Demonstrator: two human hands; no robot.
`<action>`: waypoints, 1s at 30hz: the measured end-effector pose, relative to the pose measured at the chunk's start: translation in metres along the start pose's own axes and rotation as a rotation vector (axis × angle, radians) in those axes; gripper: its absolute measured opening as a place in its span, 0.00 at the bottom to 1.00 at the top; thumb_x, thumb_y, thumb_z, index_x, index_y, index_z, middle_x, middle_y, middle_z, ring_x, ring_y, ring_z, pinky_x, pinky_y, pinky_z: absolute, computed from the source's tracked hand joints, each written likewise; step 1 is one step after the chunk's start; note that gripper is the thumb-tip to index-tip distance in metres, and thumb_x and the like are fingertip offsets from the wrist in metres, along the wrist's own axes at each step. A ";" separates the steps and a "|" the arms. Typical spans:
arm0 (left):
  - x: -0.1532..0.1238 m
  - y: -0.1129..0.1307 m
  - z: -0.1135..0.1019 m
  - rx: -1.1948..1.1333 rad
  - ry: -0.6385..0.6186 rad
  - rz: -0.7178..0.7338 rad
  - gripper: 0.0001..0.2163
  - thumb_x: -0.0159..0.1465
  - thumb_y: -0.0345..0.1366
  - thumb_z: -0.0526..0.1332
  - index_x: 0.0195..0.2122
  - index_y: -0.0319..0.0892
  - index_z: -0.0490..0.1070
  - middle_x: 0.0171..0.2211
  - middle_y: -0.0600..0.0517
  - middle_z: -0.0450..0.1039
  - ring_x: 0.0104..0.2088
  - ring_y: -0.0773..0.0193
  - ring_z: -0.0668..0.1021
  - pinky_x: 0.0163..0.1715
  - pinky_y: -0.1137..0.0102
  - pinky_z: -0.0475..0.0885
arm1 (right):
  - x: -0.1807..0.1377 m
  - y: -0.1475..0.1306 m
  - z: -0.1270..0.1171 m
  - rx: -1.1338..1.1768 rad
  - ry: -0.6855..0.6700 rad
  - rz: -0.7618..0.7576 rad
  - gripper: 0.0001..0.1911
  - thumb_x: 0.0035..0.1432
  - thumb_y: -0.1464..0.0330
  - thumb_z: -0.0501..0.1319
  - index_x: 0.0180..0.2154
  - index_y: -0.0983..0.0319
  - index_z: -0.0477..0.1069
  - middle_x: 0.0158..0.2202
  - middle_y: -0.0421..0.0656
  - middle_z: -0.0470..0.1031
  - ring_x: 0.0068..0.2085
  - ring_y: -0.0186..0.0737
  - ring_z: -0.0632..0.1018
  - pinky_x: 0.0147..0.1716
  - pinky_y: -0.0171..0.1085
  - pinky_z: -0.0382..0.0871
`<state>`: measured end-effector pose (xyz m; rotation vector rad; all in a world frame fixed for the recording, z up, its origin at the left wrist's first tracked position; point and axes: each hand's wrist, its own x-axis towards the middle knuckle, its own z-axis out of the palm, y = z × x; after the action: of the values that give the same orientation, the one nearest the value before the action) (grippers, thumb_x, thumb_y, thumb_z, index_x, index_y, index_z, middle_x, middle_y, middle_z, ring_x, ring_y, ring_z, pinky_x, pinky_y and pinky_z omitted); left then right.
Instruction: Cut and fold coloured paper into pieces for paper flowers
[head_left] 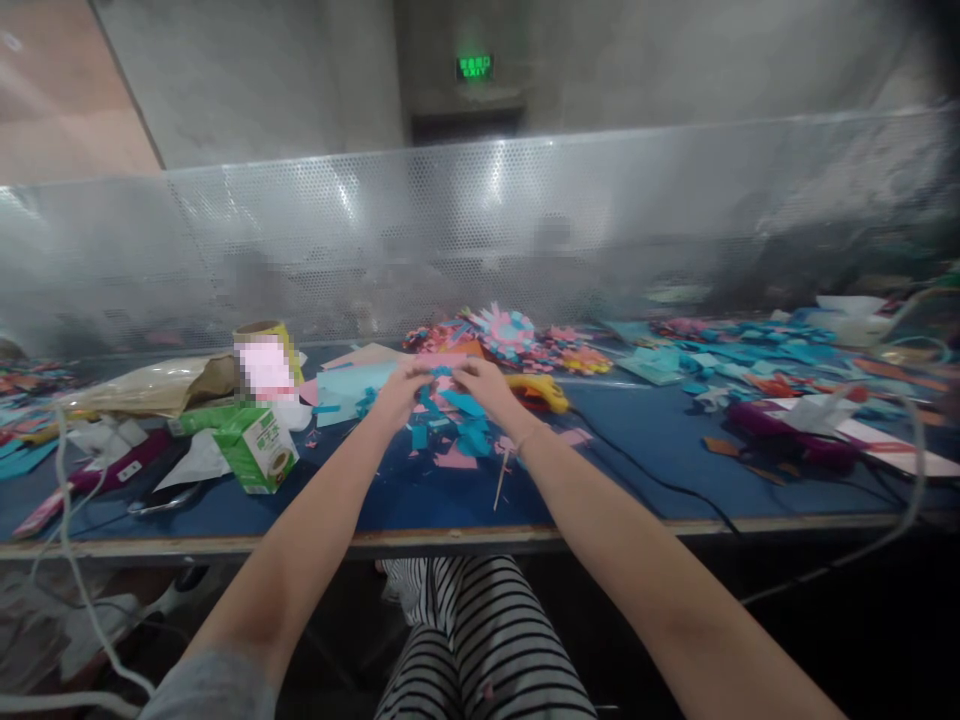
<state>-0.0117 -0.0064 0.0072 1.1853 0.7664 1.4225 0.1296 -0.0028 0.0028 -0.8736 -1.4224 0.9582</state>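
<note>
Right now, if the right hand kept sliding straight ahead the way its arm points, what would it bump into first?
Probably the pile of paper flowers just beyond the right hand, past the blue and pink paper scraps it is working in. Depth is hard to judge; the perforated screen stands farther behind.

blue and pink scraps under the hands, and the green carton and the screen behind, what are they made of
The scraps look like matte craft paper or thin foam: flat, cut-edged, no shine. The green carton seems printed paperboard, with crisp folded edges. The screen looks like perforated sheet metal, with fine holes and bright glare. Both hands, left and right, rest on the scraps.
</note>
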 end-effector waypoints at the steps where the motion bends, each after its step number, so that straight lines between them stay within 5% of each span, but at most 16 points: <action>1: 0.000 0.000 0.000 0.006 -0.003 -0.010 0.10 0.39 0.28 0.66 0.23 0.36 0.68 0.19 0.55 0.67 0.22 0.71 0.71 0.27 0.73 0.65 | -0.001 -0.003 0.000 -0.017 0.007 0.002 0.04 0.41 0.69 0.57 0.21 0.63 0.62 0.18 0.37 0.66 0.23 0.30 0.70 0.27 0.33 0.67; 19: -0.003 0.002 -0.002 0.090 -0.107 -0.021 0.09 0.44 0.35 0.66 0.21 0.38 0.66 0.17 0.55 0.65 0.20 0.73 0.69 0.20 0.77 0.61 | -0.001 -0.002 0.001 0.066 -0.012 0.011 0.06 0.40 0.67 0.58 0.22 0.64 0.64 0.19 0.36 0.66 0.23 0.30 0.69 0.27 0.32 0.66; 30: -0.005 0.004 0.002 0.071 -0.056 -0.035 0.09 0.43 0.34 0.66 0.22 0.38 0.67 0.17 0.56 0.64 0.19 0.73 0.68 0.19 0.76 0.62 | -0.007 -0.017 -0.001 -0.219 0.021 -0.058 0.04 0.42 0.70 0.56 0.21 0.63 0.62 0.17 0.36 0.66 0.20 0.30 0.67 0.24 0.32 0.63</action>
<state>-0.0115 -0.0128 0.0102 1.2552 0.8002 1.3377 0.1315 -0.0161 0.0158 -0.9942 -1.5460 0.7572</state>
